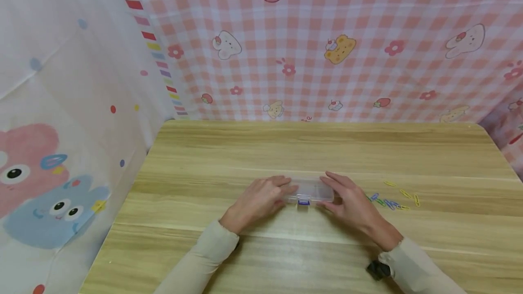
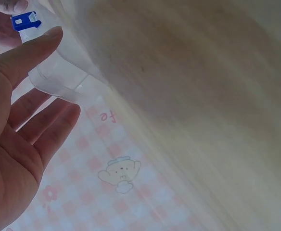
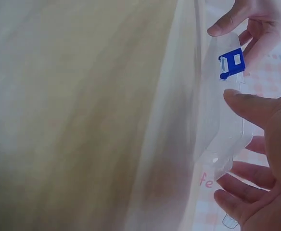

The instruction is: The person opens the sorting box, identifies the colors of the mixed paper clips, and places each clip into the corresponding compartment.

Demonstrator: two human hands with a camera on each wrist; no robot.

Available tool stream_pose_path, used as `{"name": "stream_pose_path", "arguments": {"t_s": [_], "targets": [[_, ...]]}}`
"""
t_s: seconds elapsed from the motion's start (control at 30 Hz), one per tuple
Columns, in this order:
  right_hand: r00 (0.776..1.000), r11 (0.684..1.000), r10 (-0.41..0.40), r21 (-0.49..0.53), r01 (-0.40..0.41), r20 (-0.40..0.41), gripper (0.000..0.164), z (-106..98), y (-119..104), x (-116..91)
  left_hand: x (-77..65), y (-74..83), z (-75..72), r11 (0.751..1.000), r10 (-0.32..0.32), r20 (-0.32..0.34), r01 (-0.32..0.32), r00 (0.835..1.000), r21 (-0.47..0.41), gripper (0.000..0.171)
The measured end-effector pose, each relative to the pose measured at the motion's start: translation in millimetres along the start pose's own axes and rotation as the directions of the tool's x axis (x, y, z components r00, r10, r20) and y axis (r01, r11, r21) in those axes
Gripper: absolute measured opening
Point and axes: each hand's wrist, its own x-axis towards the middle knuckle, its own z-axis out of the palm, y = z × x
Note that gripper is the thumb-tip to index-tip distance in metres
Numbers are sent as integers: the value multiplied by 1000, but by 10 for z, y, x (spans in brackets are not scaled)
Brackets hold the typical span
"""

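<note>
A clear plastic box point(image 1: 312, 189) with a blue latch point(image 1: 303, 202) on its near side sits on the wooden table. My left hand point(image 1: 261, 195) holds its left end, and in the left wrist view the thumb point(image 2: 46, 41) lies along the latch side with the other fingers round the far side. At the right end, my right hand point(image 1: 353, 201) grips the box between thumb point(image 3: 249, 106) and fingers. The lid looks down over the box; whether the latch is fastened I cannot tell.
To the right of my right hand lie several loose paper clips, yellow point(image 1: 405, 193), blue point(image 1: 389, 204) and green point(image 1: 380, 202). A pink checked cloth point(image 1: 302, 26) hangs behind the table's point(image 1: 245, 149) far edge, and a white printed cloth point(image 1: 81, 103) hangs at the left.
</note>
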Motion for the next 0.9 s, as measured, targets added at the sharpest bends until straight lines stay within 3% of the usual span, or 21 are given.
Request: {"name": "stream_pose_path", "arguments": {"t_s": [0.2, 0.57, 0.77, 0.9], "targets": [[998, 998, 67, 22, -67, -6, 64, -6, 16, -45, 11, -5, 24, 1000, 9, -20, -9, 1000, -15, 42], [996, 996, 88, 13, -87, -16, 67, -14, 14, -51, 34, -8, 0, 1000, 9, -6, -9, 1000, -11, 39], [991, 991, 135, 24, -135, 4, 70, 1, -3, -53, 53, -27, -30, 999, 8, 20, -7, 1000, -51, 36], [986, 986, 165, 26, -165, 15, 73, 10, -13, -56, 57, -50, -71, 992, 8, 17, -6, 1000, -129, 34]]}}
